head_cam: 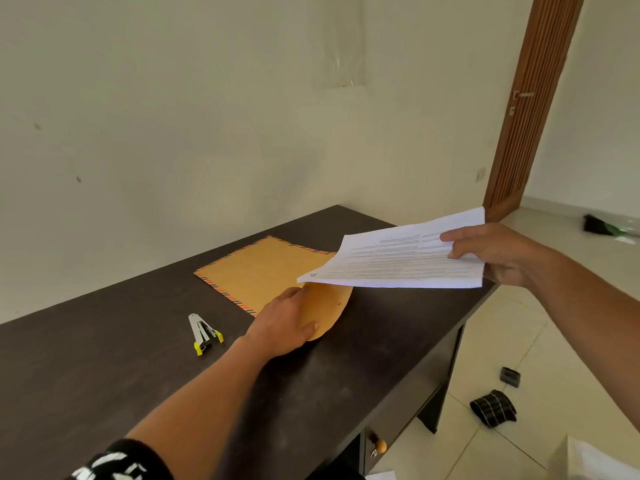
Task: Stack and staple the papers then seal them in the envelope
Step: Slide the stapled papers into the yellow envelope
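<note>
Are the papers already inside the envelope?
No, the right hand holds the papers in the air above the envelope, whose open flap the left hand grips.

envelope [263, 271]: tan, red-and-black striped border; flat on the desk [104, 358]; rounded flap open, gripped by the left hand [287, 323]
papers [398, 261]: white printed stack; small dark mark at its left corner; held in the air above the envelope's flap, right hand [491, 254] pinching the right edge
stapler [204, 334]: silver and yellow; sprung open; lying left of the envelope, apart
</note>
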